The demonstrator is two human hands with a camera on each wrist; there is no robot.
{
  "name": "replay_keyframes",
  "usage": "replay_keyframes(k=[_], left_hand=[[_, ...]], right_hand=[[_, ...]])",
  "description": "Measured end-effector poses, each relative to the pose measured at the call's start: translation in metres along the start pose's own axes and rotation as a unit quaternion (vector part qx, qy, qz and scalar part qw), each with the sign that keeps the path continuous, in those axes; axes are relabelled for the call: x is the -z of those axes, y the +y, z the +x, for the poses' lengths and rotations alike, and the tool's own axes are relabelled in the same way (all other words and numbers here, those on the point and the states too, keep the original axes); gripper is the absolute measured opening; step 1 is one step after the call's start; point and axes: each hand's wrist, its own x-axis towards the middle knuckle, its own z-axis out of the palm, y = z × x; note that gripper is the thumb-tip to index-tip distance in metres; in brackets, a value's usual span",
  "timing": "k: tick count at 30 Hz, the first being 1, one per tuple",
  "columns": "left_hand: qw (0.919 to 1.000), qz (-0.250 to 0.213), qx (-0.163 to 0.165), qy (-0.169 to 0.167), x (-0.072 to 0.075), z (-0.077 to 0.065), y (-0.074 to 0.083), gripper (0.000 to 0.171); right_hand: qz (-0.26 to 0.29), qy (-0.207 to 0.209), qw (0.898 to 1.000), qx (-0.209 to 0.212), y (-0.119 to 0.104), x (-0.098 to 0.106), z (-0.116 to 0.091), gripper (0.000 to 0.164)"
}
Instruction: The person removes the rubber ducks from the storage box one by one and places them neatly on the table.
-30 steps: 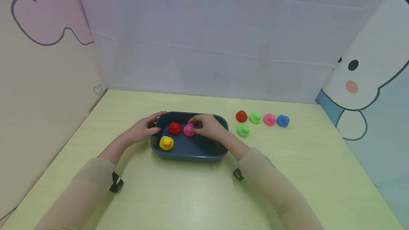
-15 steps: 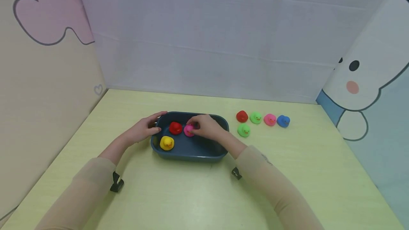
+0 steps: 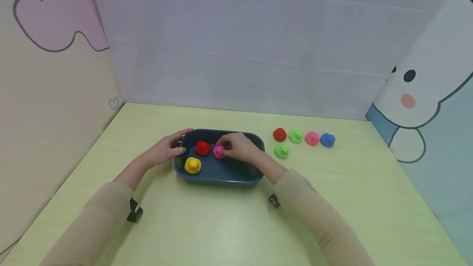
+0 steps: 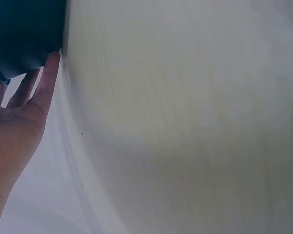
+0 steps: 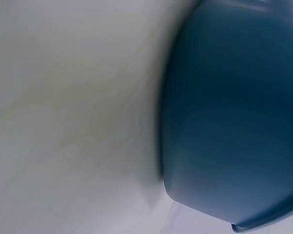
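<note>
A dark blue plastic tray (image 3: 221, 184) stands on the table. In the head view my left hand (image 3: 168, 149) steadies its left end, thumb over the rim; the left wrist view shows fairly straight fingers (image 4: 48, 80) of that hand against the tray's outer wall (image 4: 27, 34). My right hand (image 3: 242, 147) reaches inside and pinches a pink rubber duck (image 3: 219, 152), partly covered by the fingers. To its left lies a red duck (image 3: 203, 148), with a yellow duck (image 3: 193, 166) in front. In the right wrist view the tray's outer side (image 5: 234, 112) hides nearly the whole right hand.
Right of the tray, on the pale table (image 3: 207, 225), lie a red duck (image 3: 279, 134), a green duck (image 3: 296, 136), a pink duck (image 3: 312, 138) and a blue duck (image 3: 327, 140). Another green duck (image 3: 282, 150) sits nearer. A wall (image 3: 240, 52) rises behind.
Almost nothing has moved. The right hand and forearm have shifted very slightly, with the fingers staying at the pink duck; the left hand stays at the tray's end.
</note>
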Motion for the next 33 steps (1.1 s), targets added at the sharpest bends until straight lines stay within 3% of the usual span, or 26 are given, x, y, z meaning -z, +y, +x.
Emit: replay_keyframes(k=[14,33], left_hand=[[1.0000,-0.002,0.001,0.000,0.000,0.000,0.000,0.061],[1.0000,-0.003,-0.009,-0.002,0.000,-0.001,0.002,0.061]], right_hand=[[0.016,-0.002,1.000,-0.002,-0.010,0.016,-0.015,0.027],[0.033,0.026,0.997,0.057,-0.015,0.046,-0.038,0.024]])
